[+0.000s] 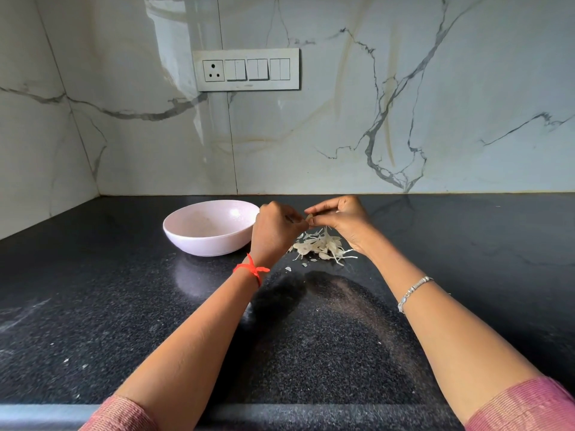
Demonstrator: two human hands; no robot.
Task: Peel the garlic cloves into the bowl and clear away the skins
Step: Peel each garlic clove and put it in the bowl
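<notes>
Peeling underway | grip: left hand [277, 233] and right hand [343, 217] both pinch one garlic clove [309, 217] | skins [323, 247] piled on worktop [124, 290], uncleared | bowl [202, 244] shows no cloves

You have 1 pale garlic clove [309, 217] pinched between your left hand [275, 231] and right hand [342, 217], held in the air. The skins [322, 247] lie in a loose, papery white heap just below it. The pale pink bowl [205, 245] stands upright just left of the heap.
</notes>
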